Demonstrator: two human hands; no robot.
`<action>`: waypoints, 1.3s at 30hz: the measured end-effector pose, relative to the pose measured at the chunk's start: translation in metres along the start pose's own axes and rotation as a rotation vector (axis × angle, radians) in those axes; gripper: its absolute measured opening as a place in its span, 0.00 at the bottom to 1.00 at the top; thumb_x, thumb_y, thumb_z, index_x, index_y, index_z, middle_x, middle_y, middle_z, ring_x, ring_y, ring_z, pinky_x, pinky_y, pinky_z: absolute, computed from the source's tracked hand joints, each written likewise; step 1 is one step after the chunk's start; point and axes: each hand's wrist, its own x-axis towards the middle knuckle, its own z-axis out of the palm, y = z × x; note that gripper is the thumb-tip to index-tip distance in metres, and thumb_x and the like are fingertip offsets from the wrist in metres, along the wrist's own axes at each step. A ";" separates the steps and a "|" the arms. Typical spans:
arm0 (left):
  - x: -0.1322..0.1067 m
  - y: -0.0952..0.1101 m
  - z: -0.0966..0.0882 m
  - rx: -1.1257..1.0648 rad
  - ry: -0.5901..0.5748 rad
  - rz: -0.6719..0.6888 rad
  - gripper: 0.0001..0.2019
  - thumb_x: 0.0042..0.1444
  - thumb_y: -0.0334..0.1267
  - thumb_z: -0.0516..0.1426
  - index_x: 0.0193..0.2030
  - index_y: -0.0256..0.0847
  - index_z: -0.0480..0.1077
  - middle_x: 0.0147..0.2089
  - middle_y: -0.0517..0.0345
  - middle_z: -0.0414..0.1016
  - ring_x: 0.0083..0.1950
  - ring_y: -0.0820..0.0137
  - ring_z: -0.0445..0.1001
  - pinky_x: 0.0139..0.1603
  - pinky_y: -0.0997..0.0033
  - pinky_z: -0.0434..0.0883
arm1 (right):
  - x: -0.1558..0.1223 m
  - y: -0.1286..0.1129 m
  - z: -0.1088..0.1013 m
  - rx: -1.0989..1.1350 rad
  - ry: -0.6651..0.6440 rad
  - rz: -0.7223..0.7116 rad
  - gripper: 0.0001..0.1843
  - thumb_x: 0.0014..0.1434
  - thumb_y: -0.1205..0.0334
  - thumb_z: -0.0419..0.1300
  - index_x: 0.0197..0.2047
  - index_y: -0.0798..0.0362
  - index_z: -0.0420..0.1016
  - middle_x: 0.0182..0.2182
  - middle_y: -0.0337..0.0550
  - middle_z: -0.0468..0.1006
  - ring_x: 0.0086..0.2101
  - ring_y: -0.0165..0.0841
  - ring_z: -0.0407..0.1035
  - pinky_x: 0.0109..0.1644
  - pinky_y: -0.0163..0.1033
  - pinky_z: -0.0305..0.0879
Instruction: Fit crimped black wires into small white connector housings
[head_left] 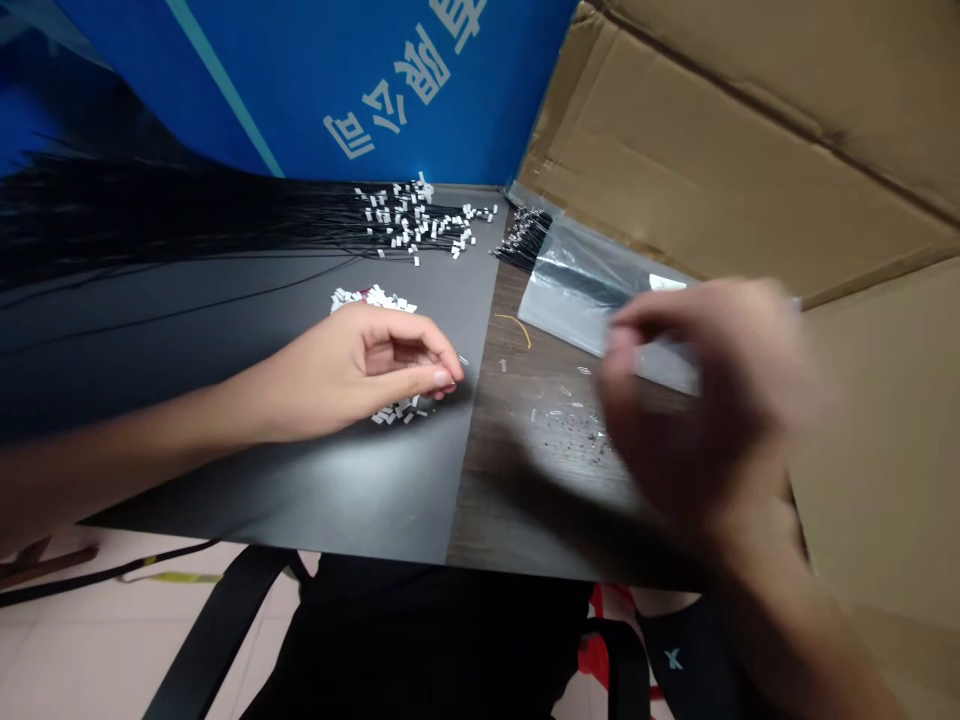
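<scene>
My left hand (375, 370) rests on a black mat (300, 480) over a small pile of white plastic connectors (375, 298); its fingers curl together in a loose pinch, and what they hold is too small to see. My right hand (705, 400) hovers above the dark wooden table (525, 480), blurred by motion, with its fingers bent toward a clear plastic bag (585, 280). A wide fan of thin black wires (187, 215) lies across the mat's far side, their ends fitted with white connectors (412, 222).
A blue printed board (315, 80) stands at the back. Brown cardboard (750, 130) walls off the right side. A second bundle of black wires (521, 238) pokes from the bag. A yellow strand (517, 328) and small scraps (570, 415) dot the wood.
</scene>
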 end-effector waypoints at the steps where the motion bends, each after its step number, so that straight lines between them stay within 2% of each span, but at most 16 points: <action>1: -0.001 0.000 0.003 -0.072 0.012 -0.038 0.04 0.74 0.40 0.76 0.47 0.44 0.90 0.39 0.57 0.92 0.40 0.67 0.89 0.42 0.72 0.83 | -0.006 -0.002 0.012 -0.025 0.017 -0.049 0.09 0.82 0.64 0.66 0.47 0.44 0.86 0.48 0.54 0.89 0.51 0.53 0.80 0.60 0.62 0.80; 4: -0.006 -0.002 0.010 -0.199 0.010 -0.105 0.06 0.74 0.43 0.78 0.48 0.44 0.92 0.38 0.55 0.93 0.39 0.67 0.90 0.41 0.73 0.85 | -0.018 -0.004 0.046 0.038 -0.009 -0.142 0.12 0.81 0.69 0.61 0.45 0.45 0.81 0.40 0.47 0.87 0.41 0.45 0.78 0.50 0.54 0.75; 6: -0.009 0.000 0.014 -0.244 0.003 -0.140 0.07 0.74 0.44 0.79 0.47 0.44 0.93 0.39 0.53 0.93 0.39 0.66 0.91 0.42 0.71 0.87 | -0.024 -0.006 0.059 0.166 -0.047 -0.114 0.10 0.81 0.70 0.61 0.48 0.47 0.79 0.40 0.43 0.87 0.41 0.40 0.79 0.48 0.49 0.76; 8: -0.012 0.002 0.017 -0.290 0.007 -0.185 0.07 0.73 0.43 0.80 0.47 0.44 0.93 0.39 0.52 0.94 0.38 0.65 0.91 0.43 0.69 0.89 | -0.030 -0.008 0.064 0.264 -0.069 -0.062 0.08 0.81 0.70 0.62 0.50 0.46 0.79 0.41 0.41 0.86 0.41 0.37 0.80 0.47 0.46 0.77; 11: -0.014 0.004 0.019 -0.323 0.019 -0.227 0.05 0.73 0.40 0.79 0.46 0.44 0.94 0.39 0.52 0.93 0.37 0.65 0.91 0.43 0.69 0.90 | -0.037 -0.012 0.062 0.339 -0.059 -0.007 0.07 0.82 0.69 0.64 0.51 0.45 0.78 0.40 0.39 0.86 0.39 0.36 0.80 0.45 0.44 0.78; 15: -0.016 0.000 0.020 -0.284 0.027 -0.207 0.01 0.73 0.38 0.76 0.47 0.48 0.94 0.38 0.55 0.92 0.40 0.65 0.92 0.45 0.72 0.88 | -0.041 -0.014 0.062 0.387 -0.060 0.009 0.07 0.82 0.68 0.66 0.50 0.45 0.78 0.38 0.38 0.85 0.36 0.35 0.80 0.41 0.44 0.77; 19: -0.017 -0.006 0.020 -0.238 0.009 -0.206 0.06 0.75 0.39 0.75 0.53 0.51 0.97 0.41 0.55 0.94 0.43 0.63 0.93 0.47 0.71 0.89 | -0.044 -0.013 0.067 0.414 -0.100 -0.016 0.07 0.82 0.69 0.66 0.51 0.45 0.79 0.39 0.38 0.86 0.37 0.35 0.80 0.42 0.43 0.78; 24: -0.018 -0.009 0.020 -0.202 -0.038 -0.183 0.07 0.74 0.40 0.76 0.54 0.52 0.99 0.43 0.54 0.95 0.43 0.64 0.92 0.46 0.72 0.88 | -0.046 -0.011 0.069 0.409 -0.108 -0.033 0.07 0.82 0.69 0.67 0.52 0.45 0.80 0.40 0.38 0.86 0.38 0.35 0.80 0.42 0.43 0.78; 33: -0.016 0.000 0.025 -0.271 -0.048 -0.187 0.05 0.70 0.33 0.76 0.50 0.47 0.95 0.39 0.58 0.92 0.43 0.66 0.92 0.47 0.74 0.89 | -0.047 -0.012 0.068 0.405 -0.113 -0.076 0.09 0.82 0.72 0.66 0.51 0.46 0.79 0.41 0.39 0.86 0.41 0.35 0.82 0.45 0.42 0.77; 36: -0.015 0.001 0.028 -0.331 -0.031 -0.204 0.07 0.66 0.31 0.78 0.48 0.46 0.93 0.41 0.60 0.94 0.44 0.68 0.93 0.51 0.76 0.90 | -0.045 -0.014 0.063 0.434 -0.173 -0.012 0.08 0.82 0.71 0.66 0.49 0.47 0.79 0.41 0.39 0.86 0.40 0.34 0.80 0.46 0.41 0.77; 39: -0.016 0.000 0.031 -0.371 -0.016 -0.233 0.07 0.65 0.32 0.79 0.48 0.46 0.94 0.45 0.60 0.96 0.46 0.69 0.95 0.54 0.78 0.90 | -0.041 -0.014 0.056 0.541 -0.287 0.138 0.06 0.84 0.66 0.68 0.49 0.48 0.82 0.41 0.38 0.87 0.40 0.33 0.81 0.46 0.39 0.76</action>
